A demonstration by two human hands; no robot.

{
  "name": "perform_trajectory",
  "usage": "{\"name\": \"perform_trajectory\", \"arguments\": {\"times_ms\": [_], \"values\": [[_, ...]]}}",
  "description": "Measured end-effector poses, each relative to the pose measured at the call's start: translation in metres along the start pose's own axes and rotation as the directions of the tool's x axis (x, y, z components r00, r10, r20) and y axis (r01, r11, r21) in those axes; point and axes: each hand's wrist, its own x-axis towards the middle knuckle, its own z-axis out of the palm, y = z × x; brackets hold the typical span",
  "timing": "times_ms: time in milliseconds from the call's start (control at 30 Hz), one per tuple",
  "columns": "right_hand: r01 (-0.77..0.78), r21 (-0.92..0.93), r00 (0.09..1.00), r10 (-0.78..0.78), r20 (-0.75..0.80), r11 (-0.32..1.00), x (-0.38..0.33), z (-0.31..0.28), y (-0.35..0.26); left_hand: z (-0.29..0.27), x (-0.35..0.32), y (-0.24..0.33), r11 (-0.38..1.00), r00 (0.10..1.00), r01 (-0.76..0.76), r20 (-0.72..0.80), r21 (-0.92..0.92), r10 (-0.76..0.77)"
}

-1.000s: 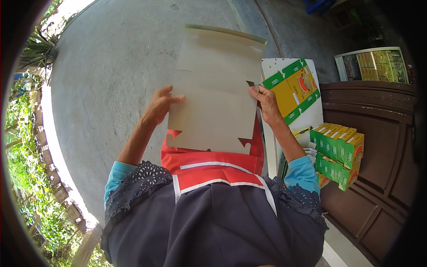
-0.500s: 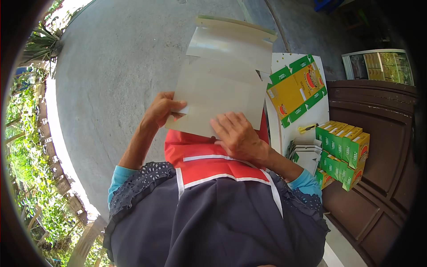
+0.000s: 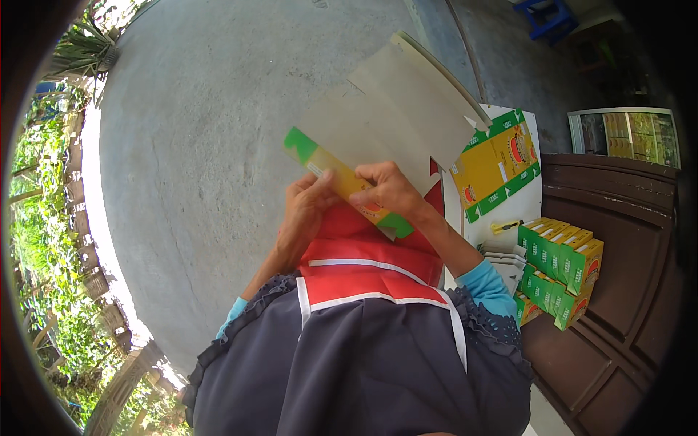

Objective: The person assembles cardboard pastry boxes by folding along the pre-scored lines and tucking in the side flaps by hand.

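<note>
Grey-backed carton sheet (image 3: 414,102) held over the lap, above the red cloth (image 3: 374,285); its near edge turned up as a folded strip (image 3: 329,164), yellow with green ends, running slantwise from upper left to lower right; far edge curls up, its right corner in line with the upper corner of the white table (image 3: 476,231); wide bare concrete floor (image 3: 196,145) lies beyond and left of the sheet; right side tighter, with a flat printed blank (image 3: 486,163) on the table, a yellow cutter (image 3: 507,227) near it, stacked boxes (image 3: 560,251) by the brown door (image 3: 614,218).

Half a second ago the sheet showed only grey, right hand over its near edge; now that edge is folded up, print showing, and the sheet has swung, far end rightward.

Left hand (image 3: 304,207) grips the strip near its middle, thumb on the printed face; right hand (image 3: 389,190) pinches it just beside, fingers curled, thumb on the print; hands close together, both forearms angled inward.
</note>
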Motion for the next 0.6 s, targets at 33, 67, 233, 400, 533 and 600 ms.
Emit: {"name": "perform_trajectory", "arguments": {"times_ms": [33,67,233,400,533,600], "values": [[-0.031,-0.024,0.999,0.031,0.007,0.999,0.004,-0.003,0.002,0.002,0.006,-0.003,1.0,0.999,-0.011,-0.049,0.0,0.011],[-0.061,-0.047,0.998,0.062,0.011,0.997,0.005,-0.004,0.002,0.004,0.011,-0.006,1.0,0.995,-0.021,-0.096,0.001,0.021],[-0.035,-0.715,0.964,-0.166,-0.209,0.698,-0.003,0.013,-0.014,-0.001,0.024,-0.02,0.999,0.968,-0.052,-0.244,0.004,0.051],[-0.014,-0.822,0.875,-0.391,-0.286,0.569,0.005,0.03,-0.001,-0.024,0.043,-0.033,1.0,0.953,0.009,-0.302,0.026,-0.001],[0.052,-0.789,0.872,-0.414,-0.263,0.612,0.005,0.027,0.003,-0.017,0.037,-0.021,1.0,0.962,0.03,-0.273,-0.004,-0.029],[0.081,-0.765,0.88,-0.407,-0.246,0.639,-0.012,0.016,0.006,-0.009,0.032,-0.013,0.998,0.963,0.043,-0.263,-0.041,-0.052]]}}
